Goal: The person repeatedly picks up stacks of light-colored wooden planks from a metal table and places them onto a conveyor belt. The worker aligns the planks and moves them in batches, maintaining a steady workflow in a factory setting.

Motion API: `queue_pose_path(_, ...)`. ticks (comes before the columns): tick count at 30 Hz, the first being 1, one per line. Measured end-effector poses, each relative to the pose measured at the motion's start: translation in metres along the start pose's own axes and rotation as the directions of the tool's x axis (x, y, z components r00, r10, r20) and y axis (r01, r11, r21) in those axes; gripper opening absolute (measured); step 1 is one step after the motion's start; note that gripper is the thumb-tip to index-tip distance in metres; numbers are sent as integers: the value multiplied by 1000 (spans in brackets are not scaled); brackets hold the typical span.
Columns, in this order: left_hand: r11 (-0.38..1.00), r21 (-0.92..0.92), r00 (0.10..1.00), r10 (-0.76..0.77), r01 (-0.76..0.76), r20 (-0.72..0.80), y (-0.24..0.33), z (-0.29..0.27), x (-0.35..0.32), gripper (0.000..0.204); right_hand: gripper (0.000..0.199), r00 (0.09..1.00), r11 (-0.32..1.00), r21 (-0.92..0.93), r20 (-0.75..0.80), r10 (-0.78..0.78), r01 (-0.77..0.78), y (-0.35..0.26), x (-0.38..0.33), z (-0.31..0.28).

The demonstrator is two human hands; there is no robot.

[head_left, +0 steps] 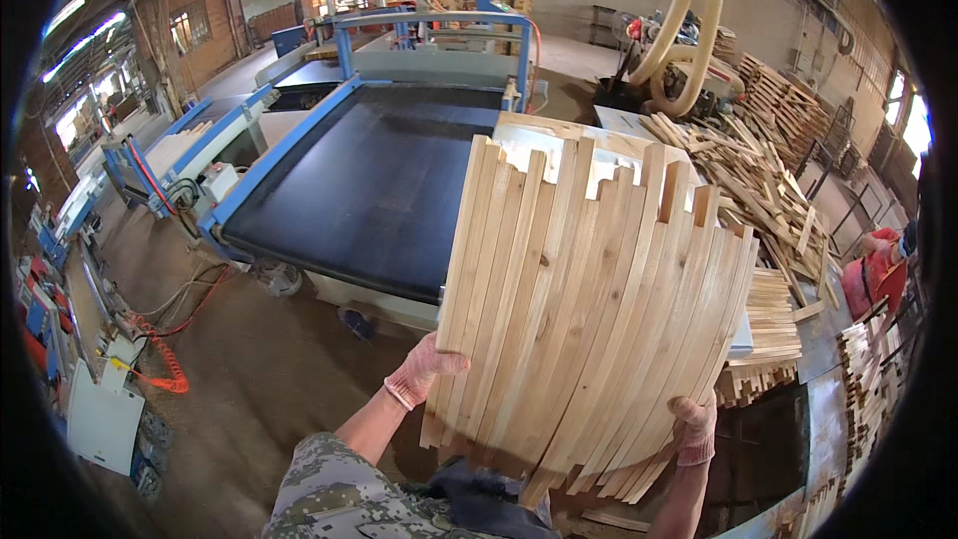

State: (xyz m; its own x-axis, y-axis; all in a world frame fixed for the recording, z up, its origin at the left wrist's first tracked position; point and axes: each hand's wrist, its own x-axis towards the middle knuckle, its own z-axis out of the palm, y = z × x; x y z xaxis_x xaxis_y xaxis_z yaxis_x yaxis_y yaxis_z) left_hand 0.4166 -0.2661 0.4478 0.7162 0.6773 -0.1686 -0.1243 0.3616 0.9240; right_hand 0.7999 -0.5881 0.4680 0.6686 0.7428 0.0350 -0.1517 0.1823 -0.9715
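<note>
A wide row of pale wooden strips point(569, 289) lies side by side in front of me, their far and near ends uneven. My left hand point(427, 369), in a pinkish knit glove, grips the row's left edge with the thumb on top. On the right edge, my gloved right hand point(696, 427) presses in from the other side, its thumb over the strips. Both hands' remaining fingers are mostly hidden. Beneath the far ends shows a board-topped surface point(559, 126) with a white patch. The strips overlap the right side of a black conveyor belt point(369, 180).
The belt's blue frame point(284, 155) stands at left. Stacked strips point(768, 324) sit to the right, and a loose heap of wood point(738, 180) lies beyond. Pale hoses point(689, 40) hang there. A person in red point(876, 269) is at far right. An orange coiled hose point(172, 374) lies left.
</note>
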Motion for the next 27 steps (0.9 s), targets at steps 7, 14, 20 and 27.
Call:
queue_pose_path(7,1000,14,995,-12,13,-97,33,-86,-57,68,99,997,993,93,51,62,-67,15,-19,115)
queue_pose_path(14,996,-91,986,-9,-6,-168,82,-189,-68,67,88,983,984,101,131,132,-145,48,17,240)
queue_pose_path(20,979,-195,984,-85,54,-155,138,-323,-43,72,84,966,978,84,189,174,-192,77,78,388)
queue_pose_path(27,984,-43,961,-177,172,-214,213,-508,34,59,88,918,934,50,215,335,-353,149,157,557)
